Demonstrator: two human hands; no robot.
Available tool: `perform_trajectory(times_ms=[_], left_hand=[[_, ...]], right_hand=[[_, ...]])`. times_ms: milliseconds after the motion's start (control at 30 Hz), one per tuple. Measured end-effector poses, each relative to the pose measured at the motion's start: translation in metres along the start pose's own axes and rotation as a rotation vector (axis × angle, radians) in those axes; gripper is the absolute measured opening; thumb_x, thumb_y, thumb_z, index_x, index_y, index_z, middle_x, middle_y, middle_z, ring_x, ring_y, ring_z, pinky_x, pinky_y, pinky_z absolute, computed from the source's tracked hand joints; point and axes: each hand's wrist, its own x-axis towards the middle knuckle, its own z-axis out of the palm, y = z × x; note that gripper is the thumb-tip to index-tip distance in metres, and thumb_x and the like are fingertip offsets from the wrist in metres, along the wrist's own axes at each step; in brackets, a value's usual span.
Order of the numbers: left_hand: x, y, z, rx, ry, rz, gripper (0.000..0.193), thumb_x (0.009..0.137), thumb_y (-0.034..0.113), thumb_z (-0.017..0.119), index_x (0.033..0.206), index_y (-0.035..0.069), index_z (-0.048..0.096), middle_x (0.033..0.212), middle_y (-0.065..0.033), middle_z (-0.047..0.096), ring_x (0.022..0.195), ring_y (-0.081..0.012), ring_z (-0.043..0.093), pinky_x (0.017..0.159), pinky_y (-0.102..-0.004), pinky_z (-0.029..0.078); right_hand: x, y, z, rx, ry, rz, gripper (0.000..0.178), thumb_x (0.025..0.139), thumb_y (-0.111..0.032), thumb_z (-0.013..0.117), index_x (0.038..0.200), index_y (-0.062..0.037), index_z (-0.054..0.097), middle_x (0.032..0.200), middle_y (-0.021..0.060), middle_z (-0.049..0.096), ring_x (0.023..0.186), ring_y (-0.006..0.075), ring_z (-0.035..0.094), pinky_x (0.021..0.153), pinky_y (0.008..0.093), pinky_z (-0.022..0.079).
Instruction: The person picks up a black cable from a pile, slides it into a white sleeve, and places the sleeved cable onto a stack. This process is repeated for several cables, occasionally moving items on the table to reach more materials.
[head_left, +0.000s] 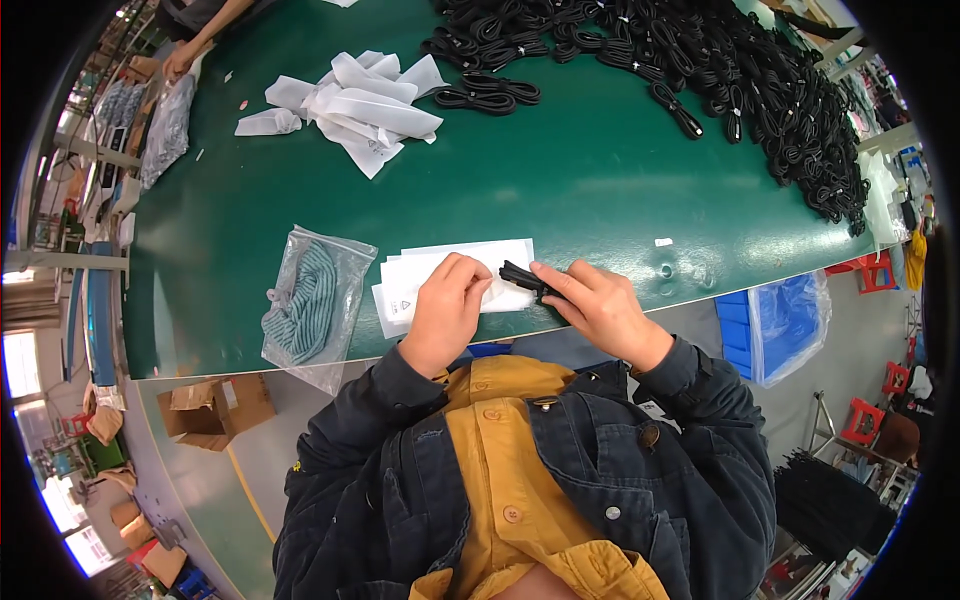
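Note:
My right hand point(598, 303) grips a coiled black cable point(527, 280) near the front edge of the green table. Just left of it, my left hand point(452, 302) has its thumb and fingertips pinched together over a stack of white plastic bags point(408, 272). The fingertips seem to be at the top bag's edge, though the pinch itself is too small to make out fully. The cable's end points toward the left hand, above the bags.
Bundled black cables point(700, 60) heap along the far right. Filled white bags point(365, 105) lie in a pile at the back. A clear bag with teal striped cloth point(305, 300) sits at left. A blue crate point(770, 325) stands below the right edge. Another person's hand point(180, 62) shows far left.

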Motion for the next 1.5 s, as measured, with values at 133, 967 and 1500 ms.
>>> perform_trajectory(times_ms=[133,967,1500], left_hand=[[0.000,0.002,-0.002,-0.004,0.046,0.034,0.008,0.085,-0.007,0.063,0.091,-0.001,0.061,0.089,-0.0117,0.056,0.074,-0.0283,0.058,0.067,-0.0346,0.049],[0.033,0.020,-0.026,0.079,0.092,0.325,0.012,0.084,-0.003,0.068,0.092,0.000,0.060,0.102,-0.0101,0.058,0.084,-0.0198,0.057,0.071,-0.0273,0.046],[0.096,0.016,-0.076,-0.774,0.099,-0.082,0.010,0.098,0.012,0.062,0.101,0.002,0.060,0.105,-0.0023,0.061,0.093,-0.0067,0.055,0.081,-0.0226,0.046]], right_hand=[[0.002,0.002,0.002,-0.109,-0.022,-0.113,0.052,0.081,-0.008,0.075,0.131,-0.0126,0.063,0.075,0.0079,0.051,0.063,0.0255,0.056,0.057,0.0370,0.047],[0.046,-0.004,-0.012,0.263,-0.012,0.058,0.036,0.085,0.003,0.070,0.119,-0.0026,0.063,0.102,0.0103,0.060,0.087,0.0209,0.063,0.074,0.0294,0.051],[0.149,-0.006,-0.024,0.563,0.159,-0.238,0.026,0.086,0.001,0.070,0.112,-0.0025,0.066,0.113,0.0101,0.058,0.091,0.0159,0.061,0.074,0.0271,0.052]])
